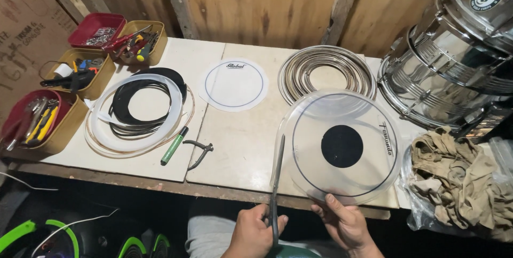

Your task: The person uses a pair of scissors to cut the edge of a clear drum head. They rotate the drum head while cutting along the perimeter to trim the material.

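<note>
Clear round drumhead film (pixel 342 148) with a black centre dot, held tilted over the near right part of the workbench (pixel 235 145), its far rim overlapping the coil of metal hoops (pixel 327 73). Right hand (pixel 347 225) at the near edge of the film, palm up, fingers grasping the rim with the thumb lying on top. Left hand (pixel 252 232) just left of it, fingers clenched around the handles of long scissors (pixel 276 183); blades point away from the body and meet the film's left edge. The hands are near each other but not touching. Far of the film, at bench centre, a white drumhead (pixel 234 84) lies flat. Left of that, a coil of white and black rings (pixel 140 112); beside its near edge a green marker (pixel 175 145) and small dark pliers (pixel 200 152). Containers at far left: red tray (pixel 96 28) with small metal parts; yellow tray (pixel 140 40) with red-handled tools; second yellow tray (pixel 80 72) with dark hand tools and a white roll; nearest red tray (pixel 32 124) with pliers and yellow-handled tools. Right side: stacked chrome drum shells (pixel 449 60), and nearer, a crumpled tan cloth (pixel 459 178) on clear plastic.
</note>
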